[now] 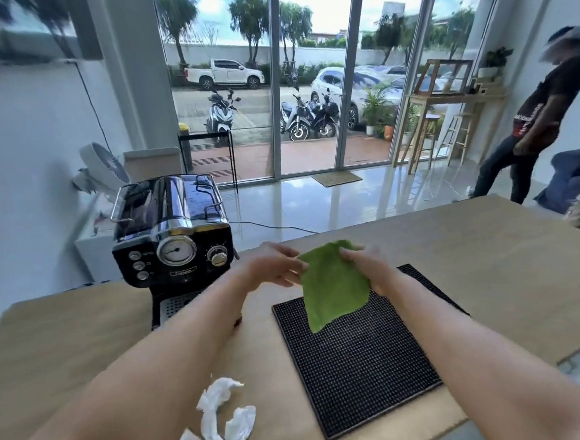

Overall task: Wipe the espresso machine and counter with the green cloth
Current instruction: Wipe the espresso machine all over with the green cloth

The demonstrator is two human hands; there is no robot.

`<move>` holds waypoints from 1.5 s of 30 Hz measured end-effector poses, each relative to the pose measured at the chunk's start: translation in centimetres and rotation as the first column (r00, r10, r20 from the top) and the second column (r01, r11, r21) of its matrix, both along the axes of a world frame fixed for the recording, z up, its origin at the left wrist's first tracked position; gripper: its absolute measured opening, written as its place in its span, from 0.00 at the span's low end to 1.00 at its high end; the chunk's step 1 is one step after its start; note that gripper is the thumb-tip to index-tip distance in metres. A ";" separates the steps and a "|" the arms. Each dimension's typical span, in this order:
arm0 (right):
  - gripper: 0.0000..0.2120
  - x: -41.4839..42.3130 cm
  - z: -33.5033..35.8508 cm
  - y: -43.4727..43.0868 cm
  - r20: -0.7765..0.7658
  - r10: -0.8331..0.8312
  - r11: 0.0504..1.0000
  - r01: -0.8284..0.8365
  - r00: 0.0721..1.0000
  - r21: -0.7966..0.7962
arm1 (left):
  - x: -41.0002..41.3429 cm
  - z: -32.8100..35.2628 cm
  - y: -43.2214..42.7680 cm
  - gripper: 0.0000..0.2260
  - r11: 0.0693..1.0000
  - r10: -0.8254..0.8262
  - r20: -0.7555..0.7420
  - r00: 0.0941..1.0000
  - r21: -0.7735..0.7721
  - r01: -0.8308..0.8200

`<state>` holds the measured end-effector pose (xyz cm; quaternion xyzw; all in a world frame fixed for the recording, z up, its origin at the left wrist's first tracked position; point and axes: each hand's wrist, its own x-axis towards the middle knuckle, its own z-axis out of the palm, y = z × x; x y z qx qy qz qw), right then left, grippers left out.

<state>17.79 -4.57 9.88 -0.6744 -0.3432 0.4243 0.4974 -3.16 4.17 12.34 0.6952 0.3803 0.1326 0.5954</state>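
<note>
- Green cloth [332, 282] hangs over the black mat [361, 369], clear of the worktop [491, 274].
- Both hands pinch its top edge: left hand [274, 265], right hand [371, 269].
- Espresso machine [173, 235] sits beyond-left of the mat; left hand nearer.
</note>
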 end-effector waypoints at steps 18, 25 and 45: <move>0.06 -19.1 14.7 15.5 0.265 0.208 0.905 -0.287 0.942 0.312 | -19.5 16.2 8.2 0.08 0.702 0.574 0.279 0.770 0.317 -0.638; 0.12 -22.6 13.7 20.2 0.594 0.028 0.935 -0.231 0.804 0.268 | -21.3 13.3 12.5 0.12 0.539 0.693 0.288 0.661 0.402 -0.740; 0.34 -28.7 10.8 25.5 0.825 0.511 0.831 -0.386 0.242 -0.401 | -20.6 6.4 18.3 0.18 0.544 0.789 0.062 0.611 0.391 -0.742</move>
